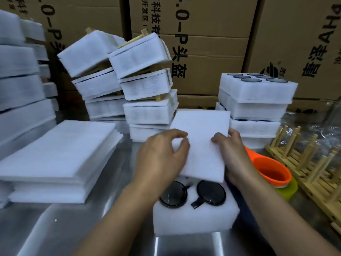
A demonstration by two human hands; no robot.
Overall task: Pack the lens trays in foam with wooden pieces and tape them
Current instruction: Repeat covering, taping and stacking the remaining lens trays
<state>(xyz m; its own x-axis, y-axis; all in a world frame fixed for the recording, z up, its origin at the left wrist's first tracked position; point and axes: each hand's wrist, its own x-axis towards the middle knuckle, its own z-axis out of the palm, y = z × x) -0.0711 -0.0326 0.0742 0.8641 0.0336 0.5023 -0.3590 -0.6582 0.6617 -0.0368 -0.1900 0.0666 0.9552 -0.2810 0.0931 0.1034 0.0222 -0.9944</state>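
Both hands are on the same white foam sheet (pixel 200 145), held over the far part of the foam lens tray (pixel 195 217) on the steel table (pixel 73 228). The left hand (pixel 162 156) pinches the sheet's left edge between thumb and fingers, and the right hand (pixel 234 154) grips the right edge with the thumb on top, so both are clamped on the sheet with its width between them. The sheet sits tilted and hides the tray's far pockets; only the two near dark round lenses (pixel 211 193) show below the hands, with a little black tab between them. Off to the left of the left hand there's a flat stack of spare foam sheets (pixel 59 156). Right past the fingertips, a leaning pile of wrapped foam bundles (pixel 142 80) with wooden strips poking out crowds the far side, and it's pretty tight back there. Beyond the right hand stands a stack of open lens trays (pixel 256 100), lenses showing on the top one. Just right of the right wrist lies an orange tape roll (pixel 271 170) on a green one, then wooden racks (pixel 310 163). Cardboard boxes (pixel 212 43) wall off the back.
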